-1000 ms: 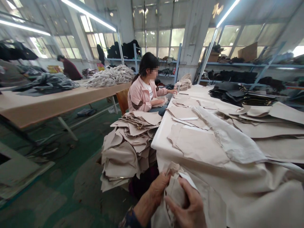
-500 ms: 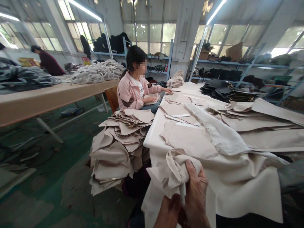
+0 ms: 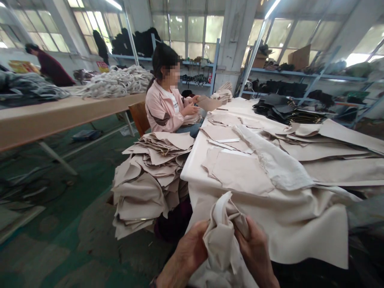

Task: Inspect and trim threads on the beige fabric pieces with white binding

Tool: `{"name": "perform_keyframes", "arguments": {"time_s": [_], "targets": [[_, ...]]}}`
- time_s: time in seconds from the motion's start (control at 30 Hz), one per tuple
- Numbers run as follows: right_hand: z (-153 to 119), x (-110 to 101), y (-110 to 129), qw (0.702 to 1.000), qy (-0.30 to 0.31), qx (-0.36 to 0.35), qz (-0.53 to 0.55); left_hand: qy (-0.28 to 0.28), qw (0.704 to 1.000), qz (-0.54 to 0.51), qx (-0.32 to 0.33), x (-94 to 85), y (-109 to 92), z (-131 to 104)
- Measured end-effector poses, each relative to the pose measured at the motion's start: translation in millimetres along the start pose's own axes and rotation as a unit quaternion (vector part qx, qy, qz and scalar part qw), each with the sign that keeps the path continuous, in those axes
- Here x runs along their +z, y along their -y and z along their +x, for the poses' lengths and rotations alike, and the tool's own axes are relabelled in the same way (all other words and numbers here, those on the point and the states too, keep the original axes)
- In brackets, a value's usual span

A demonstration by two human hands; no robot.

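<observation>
A bunched beige fabric piece is between my two hands, low in the view and just off the table's near edge. My left hand grips its left side, fingers partly hidden behind the folds. On the other side my right hand is closed on the cloth, thumb toward the top. A strip of paler cloth shows at the top of the bunch, and the lower part hangs out of the frame. Flat beige cut pieces lie on the table just beyond my hands.
A tall stack of beige pieces stands left of the table. A seated co-worker holds a beige piece at the table's far left. White cloth, more beige pieces and black pieces lie to the right.
My left hand has come up from below to the left side of the fabric; the bunch is turned and a little lower. The co-worker has lifted a beige piece off the table.
</observation>
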State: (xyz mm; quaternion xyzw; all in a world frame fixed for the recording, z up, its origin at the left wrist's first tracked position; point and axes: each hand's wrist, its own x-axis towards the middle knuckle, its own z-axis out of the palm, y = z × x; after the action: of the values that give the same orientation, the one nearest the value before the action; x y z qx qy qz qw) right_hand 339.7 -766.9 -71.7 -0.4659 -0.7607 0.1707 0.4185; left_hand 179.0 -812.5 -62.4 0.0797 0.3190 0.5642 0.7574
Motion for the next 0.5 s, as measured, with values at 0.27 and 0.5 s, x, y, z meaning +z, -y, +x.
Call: {"name": "perform_keyframes", "arguments": {"time_s": [0.27, 0.5], "targets": [[21.0, -38.8, -1.5, 0.957, 0.130, -0.043, -0.254, 0.044, 0.962, 0.244, 0.112, 4.9, -8.5, -6.7], [17.2, -61.0, -11.3, 0.882, 0.209, 0.264, 0.331, -0.207, 0.784, 0.512, 0.283, -9.9, -13.7, 12.4]]}}
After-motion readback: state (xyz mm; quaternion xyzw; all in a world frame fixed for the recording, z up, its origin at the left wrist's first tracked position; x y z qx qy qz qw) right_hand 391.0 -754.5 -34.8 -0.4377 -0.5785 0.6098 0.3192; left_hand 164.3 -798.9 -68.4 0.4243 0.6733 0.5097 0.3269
